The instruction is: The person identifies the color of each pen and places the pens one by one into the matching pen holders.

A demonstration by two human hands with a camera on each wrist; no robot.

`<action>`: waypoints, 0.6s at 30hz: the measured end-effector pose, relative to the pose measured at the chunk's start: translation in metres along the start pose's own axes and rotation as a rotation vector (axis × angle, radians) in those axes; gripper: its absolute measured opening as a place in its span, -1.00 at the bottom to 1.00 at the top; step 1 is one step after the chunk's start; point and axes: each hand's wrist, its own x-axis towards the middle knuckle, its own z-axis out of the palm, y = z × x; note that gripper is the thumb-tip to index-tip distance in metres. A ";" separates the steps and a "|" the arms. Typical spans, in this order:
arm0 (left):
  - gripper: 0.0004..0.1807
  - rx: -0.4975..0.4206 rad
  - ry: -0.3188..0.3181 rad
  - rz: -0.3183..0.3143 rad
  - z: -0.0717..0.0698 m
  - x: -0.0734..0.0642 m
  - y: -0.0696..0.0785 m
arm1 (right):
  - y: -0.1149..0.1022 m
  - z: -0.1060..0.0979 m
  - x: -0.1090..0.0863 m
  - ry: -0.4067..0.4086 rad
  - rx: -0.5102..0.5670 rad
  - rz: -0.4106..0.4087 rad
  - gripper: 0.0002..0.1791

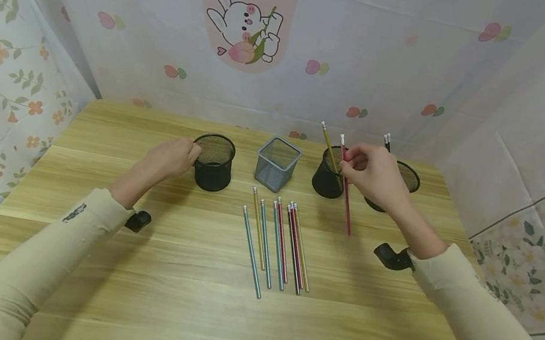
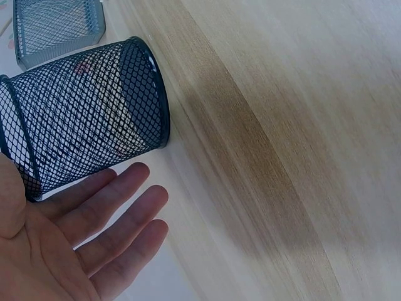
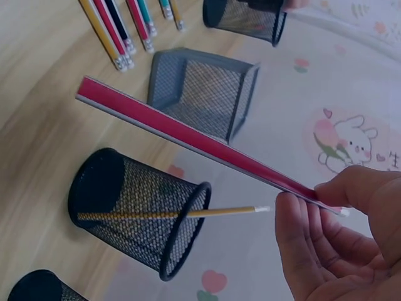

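My right hand (image 1: 378, 173) pinches a red pencil (image 3: 188, 135) near its eraser end, between thumb and fingers. The pencil slants in front of a black round mesh pen holder (image 3: 135, 207), outside it, while a yellow pencil (image 3: 235, 212) leans inside that holder. At the left, my left hand (image 1: 173, 155) holds the rim of another black round mesh pen holder (image 2: 88, 116) with thumb and forefinger; the remaining fingers extend beside its wall. This holder looks bare inside. Several blue, red, yellow and black pencils (image 1: 281, 244) lie side by side on the table.
A grey square mesh pen holder (image 1: 276, 164) stands between the round ones. Behind my right hand is a further black holder (image 1: 408, 178) with black pencils (image 1: 387, 140) in it. The wooden table (image 1: 146, 294) ends at a printed curtain (image 1: 372, 41).
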 end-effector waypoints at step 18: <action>-0.54 -0.009 -0.015 -0.001 -0.001 -0.001 0.000 | 0.004 -0.021 0.012 0.240 0.070 -0.097 -0.88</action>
